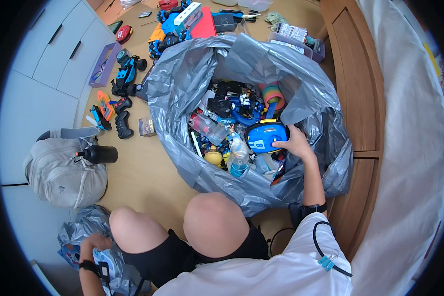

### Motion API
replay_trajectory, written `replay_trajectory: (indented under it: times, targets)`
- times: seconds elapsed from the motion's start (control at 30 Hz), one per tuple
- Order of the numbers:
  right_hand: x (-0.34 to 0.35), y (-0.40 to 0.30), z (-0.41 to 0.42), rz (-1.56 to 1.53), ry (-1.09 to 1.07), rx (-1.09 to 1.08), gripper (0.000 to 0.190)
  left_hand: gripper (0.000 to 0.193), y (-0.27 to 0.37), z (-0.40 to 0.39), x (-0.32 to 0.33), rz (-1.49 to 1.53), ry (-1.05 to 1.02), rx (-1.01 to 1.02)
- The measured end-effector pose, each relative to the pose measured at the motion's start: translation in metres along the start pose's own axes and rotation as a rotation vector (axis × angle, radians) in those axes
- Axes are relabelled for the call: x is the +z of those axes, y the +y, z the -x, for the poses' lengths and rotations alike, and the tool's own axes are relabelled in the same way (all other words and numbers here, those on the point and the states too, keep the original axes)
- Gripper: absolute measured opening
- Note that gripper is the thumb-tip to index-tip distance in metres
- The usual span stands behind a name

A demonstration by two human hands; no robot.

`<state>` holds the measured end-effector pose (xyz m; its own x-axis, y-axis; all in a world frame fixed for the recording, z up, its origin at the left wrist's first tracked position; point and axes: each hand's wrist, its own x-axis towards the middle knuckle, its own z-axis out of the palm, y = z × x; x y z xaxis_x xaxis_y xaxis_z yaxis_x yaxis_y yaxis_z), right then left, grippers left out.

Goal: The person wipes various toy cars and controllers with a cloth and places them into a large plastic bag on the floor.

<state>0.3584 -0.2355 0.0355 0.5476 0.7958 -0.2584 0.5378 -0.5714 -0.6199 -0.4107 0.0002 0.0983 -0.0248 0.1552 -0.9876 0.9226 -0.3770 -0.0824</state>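
My right hand [296, 142] grips the right side of a blue toy case with yellow trim [267, 137], over the mixed toys inside a large grey plastic bag [177, 148]. Near the case are a rainbow spring toy [273, 97], a clear plastic cup [238, 165] and a yellow round toy [213, 157]. At the lower left, my left hand [98, 241] is beside my knee, over a smaller grey plastic bag [124, 275]; it is blurred, and its fingers and any contents cannot be made out.
A light backpack [64, 174] with a black bottle [103, 154] lies at the left. Beyond it are game controllers [124, 125], a blue toy car [126, 73] and a purple tray [105, 64]. Wooden furniture [359, 88] borders the bag's right side; a storage box [318, 53] stands behind.
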Motion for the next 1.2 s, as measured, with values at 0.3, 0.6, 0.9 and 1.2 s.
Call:
replay_trajectory:
  times: [0.3,0.6,0.9,1.2]
  targets:
    - [0.016,-0.043,0.024,0.013,0.221,0.053,0.077,0.043,0.212,0.082,-0.2,0.336,0.797,0.663]
    - [-0.003,-0.14,0.036,-0.041,0.188,-0.251,0.082,0.056,0.312,0.024,-0.263,-0.209,0.411,0.918]
    - [0.054,-0.272,-0.032,-0.252,-0.365,-0.354,0.071,0.1,0.352,-0.074,-0.241,0.533,-0.18,1.556]
    - [0.236,-0.312,-0.045,-0.369,-0.709,-0.502,0.073,0.1,0.207,-0.157,-0.152,1.283,-0.263,1.32]
